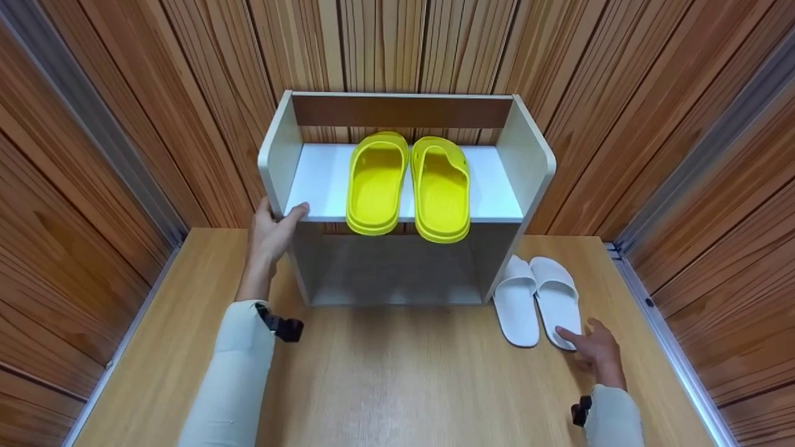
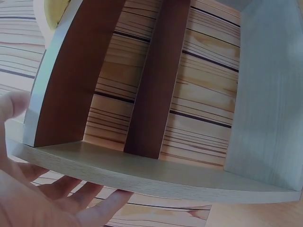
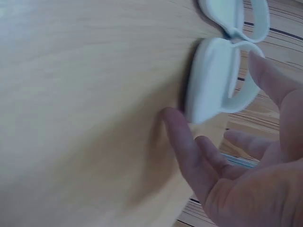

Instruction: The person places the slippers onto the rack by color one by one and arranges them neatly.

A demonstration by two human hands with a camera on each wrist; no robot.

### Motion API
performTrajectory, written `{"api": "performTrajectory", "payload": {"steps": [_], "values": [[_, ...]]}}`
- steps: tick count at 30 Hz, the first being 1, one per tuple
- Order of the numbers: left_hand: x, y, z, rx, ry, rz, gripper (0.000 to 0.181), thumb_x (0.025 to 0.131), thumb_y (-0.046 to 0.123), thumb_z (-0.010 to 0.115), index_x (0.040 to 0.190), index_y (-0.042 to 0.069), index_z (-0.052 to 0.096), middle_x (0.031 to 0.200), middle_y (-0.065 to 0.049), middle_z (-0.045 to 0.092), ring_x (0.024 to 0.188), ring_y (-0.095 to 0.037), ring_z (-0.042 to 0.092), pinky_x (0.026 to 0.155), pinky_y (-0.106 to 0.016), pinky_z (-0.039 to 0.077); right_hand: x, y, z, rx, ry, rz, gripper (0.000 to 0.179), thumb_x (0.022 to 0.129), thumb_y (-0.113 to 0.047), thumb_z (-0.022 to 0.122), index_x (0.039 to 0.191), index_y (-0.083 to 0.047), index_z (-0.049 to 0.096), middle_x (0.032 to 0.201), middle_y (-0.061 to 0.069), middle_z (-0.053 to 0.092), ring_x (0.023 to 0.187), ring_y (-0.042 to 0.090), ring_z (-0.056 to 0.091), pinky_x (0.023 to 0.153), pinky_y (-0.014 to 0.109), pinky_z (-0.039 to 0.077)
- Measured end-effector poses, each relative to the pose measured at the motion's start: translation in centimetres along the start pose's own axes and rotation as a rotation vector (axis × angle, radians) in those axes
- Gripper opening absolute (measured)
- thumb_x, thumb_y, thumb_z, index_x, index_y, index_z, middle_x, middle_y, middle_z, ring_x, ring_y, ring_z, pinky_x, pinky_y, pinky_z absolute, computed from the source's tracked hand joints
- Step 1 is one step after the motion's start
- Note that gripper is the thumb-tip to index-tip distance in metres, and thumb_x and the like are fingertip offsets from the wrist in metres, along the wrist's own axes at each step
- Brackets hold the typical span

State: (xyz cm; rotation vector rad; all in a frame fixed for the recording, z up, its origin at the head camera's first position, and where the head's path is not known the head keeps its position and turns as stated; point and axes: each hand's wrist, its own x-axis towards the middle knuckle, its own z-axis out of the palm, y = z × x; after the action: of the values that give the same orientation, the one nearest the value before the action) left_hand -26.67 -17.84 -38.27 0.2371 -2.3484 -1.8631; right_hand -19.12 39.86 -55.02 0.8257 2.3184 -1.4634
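Observation:
A white two-level shoe rack stands against the back wall. My left hand grips its left side panel at the middle board, thumb over the front and fingers along the outer face; the left wrist view shows the fingers against that panel. On the middle board sits a pair of yellow clogs, the left clog beside the right clog, heels over the front edge. Right of the rack, two white slippers lie on the floor, an inner slipper and an outer slipper. My right hand is at the outer slipper's heel, fingers spread loosely.
Wood-panelled walls enclose the spot at the back and on both sides. The floor is a light wood board, edged on the right by a metal rail. The rack's lower compartment lies in shadow.

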Motion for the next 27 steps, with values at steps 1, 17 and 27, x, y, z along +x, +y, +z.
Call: {"api": "performTrajectory", "payload": {"steps": [1,17,27], "values": [[0.0,0.0,-0.1,0.004,0.004,-0.003,0.076,0.098,0.038,0.064,0.157,0.008,0.027,0.159,-0.018,0.033,0.144,-0.036,0.035,0.116,-0.055,0.028,0.1,0.1,0.1,0.005,0.008,-0.003,0.118,0.088,-0.051,0.076,0.16,0.0,-0.004,0.162,0.034,0.003,0.142,0.053,0.023,0.112,0.06,0.033],[-0.1,0.0,0.1,-0.052,-0.023,0.029,0.074,0.099,0.03,0.065,0.159,0.009,0.027,0.159,-0.019,0.033,0.144,-0.039,0.034,0.114,-0.06,0.031,0.8,0.7,-0.3,0.089,0.145,-0.043,0.086,0.092,-0.015,0.075,0.153,0.014,0.021,0.152,0.04,0.029,0.121,0.045,0.056,0.111,0.057,0.036],[0.0,0.1,-0.3,-0.04,-0.018,0.011,0.075,0.098,0.033,0.065,0.159,0.012,0.027,0.16,-0.019,0.032,0.144,-0.039,0.033,0.113,-0.061,0.031,1.3,1.5,-0.4,0.348,0.109,0.046,0.061,0.092,-0.007,0.072,0.144,0.006,0.043,0.108,0.016,0.063,0.08,0.019,0.066,0.081,0.034,0.059]]}}
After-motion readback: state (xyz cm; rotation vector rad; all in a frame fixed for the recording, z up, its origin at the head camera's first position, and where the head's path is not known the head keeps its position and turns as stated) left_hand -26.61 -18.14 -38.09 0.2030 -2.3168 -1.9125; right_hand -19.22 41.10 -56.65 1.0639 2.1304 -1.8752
